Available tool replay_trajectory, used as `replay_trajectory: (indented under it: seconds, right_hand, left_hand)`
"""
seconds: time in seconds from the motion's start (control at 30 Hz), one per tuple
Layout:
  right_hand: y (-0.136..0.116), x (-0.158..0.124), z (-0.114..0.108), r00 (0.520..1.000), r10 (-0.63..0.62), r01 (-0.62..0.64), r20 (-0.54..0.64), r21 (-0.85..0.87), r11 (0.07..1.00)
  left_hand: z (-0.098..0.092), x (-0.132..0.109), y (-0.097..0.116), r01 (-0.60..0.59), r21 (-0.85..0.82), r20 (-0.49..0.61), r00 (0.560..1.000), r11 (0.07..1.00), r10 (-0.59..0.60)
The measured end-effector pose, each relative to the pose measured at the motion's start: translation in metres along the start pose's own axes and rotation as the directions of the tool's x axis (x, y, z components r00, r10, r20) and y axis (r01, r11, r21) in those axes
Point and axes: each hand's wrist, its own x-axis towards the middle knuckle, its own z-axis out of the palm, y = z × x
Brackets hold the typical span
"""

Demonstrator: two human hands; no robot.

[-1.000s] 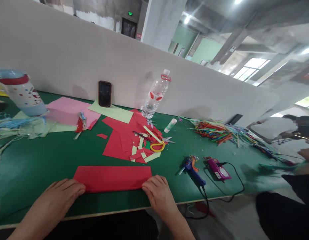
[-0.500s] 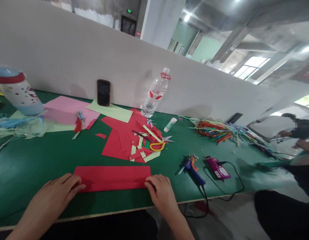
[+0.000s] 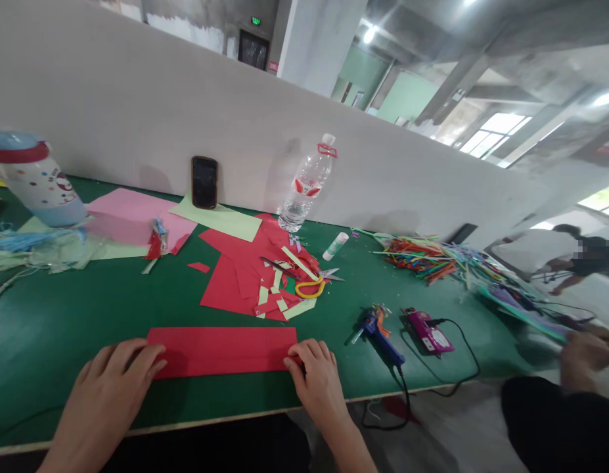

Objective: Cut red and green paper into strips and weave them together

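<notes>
A folded strip of red paper (image 3: 225,349) lies lengthwise near the table's front edge. At its left end, my left hand (image 3: 114,378) pinches the paper between thumb and fingers. My right hand (image 3: 315,376) grips the right end the same way, fingertips curled over the edge. A crease runs along the strip's lower part. Just beyond it are red paper sheets (image 3: 225,282) with red and pale green scraps, and yellow-handled scissors (image 3: 310,288) rest on the scraps.
A glue stick (image 3: 335,246) and a water bottle (image 3: 307,187) stand behind the scraps. To the right lie a blue glue gun (image 3: 383,338), a purple power box (image 3: 429,332) with a cord, and colourful pipe cleaners (image 3: 422,256). A co-worker's hand (image 3: 587,355) is at far right.
My left hand has shifted slightly right and its fingers have re-set on the strip's end. At far right, the co-worker's hands have moved, with green and purple material now showing there.
</notes>
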Motion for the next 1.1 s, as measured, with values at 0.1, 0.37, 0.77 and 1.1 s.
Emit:
replay_trajectory:
  seconds: [0.1, 0.37, 0.77, 1.1]
  right_hand:
    - [-0.001, 0.001, -0.001, 1.000, 0.002, -0.002, 0.012, -0.005, 1.000]
    - [-0.001, 0.002, -0.001, 0.999, 0.007, -0.007, 0.034, -0.010, 1.000]
    - [-0.032, -0.005, 0.009, 0.972, -0.205, 0.199, -0.114, -0.057, 0.978]
    - [-0.115, -0.024, 0.076, 0.879, -0.476, 0.474, 0.026, 0.045, 0.879]
  left_hand:
    - [0.007, -0.007, 0.003, -0.108, 0.147, 0.009, 0.994, 0.983, 0.108]
    - [0.012, -0.021, 0.033, -0.283, 0.068, 0.065, 0.958, 0.957, 0.279]
    - [0.018, -0.038, 0.050, -0.297, 0.161, -0.041, 0.951, 0.941, 0.307]
    - [0.031, -0.048, 0.041, -0.332, 0.173, -0.028, 0.940, 0.928, 0.341]
